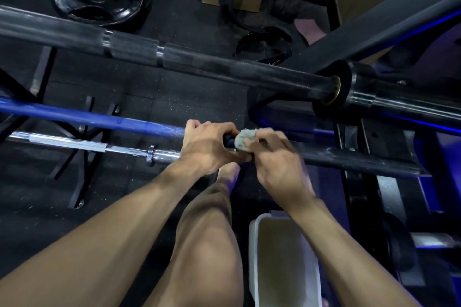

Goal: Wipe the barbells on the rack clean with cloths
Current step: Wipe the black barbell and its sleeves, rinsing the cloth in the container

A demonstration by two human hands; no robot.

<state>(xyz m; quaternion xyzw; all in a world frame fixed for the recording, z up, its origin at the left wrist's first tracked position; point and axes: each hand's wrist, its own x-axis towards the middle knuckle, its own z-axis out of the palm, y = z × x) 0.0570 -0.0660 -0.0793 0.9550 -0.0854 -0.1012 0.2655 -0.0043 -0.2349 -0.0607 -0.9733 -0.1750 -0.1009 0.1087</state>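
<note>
Together, our left hand point(207, 147) grips the blue barbell point(99, 117) while our right hand point(277, 159) pinches a grey cloth point(245, 139) against it.

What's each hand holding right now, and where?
Left hand grips the blue barbell near its collar; right hand pinches the grey cloth against the bar.

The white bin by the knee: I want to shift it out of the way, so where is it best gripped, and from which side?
Probably the near long rim of the white bin, reached from above. It stands upright with its mouth open, so fingers can hook over the thin wall. Both hands are busy now: the right hand pinches the cloth, the left hand grips the blue barbell.
</note>
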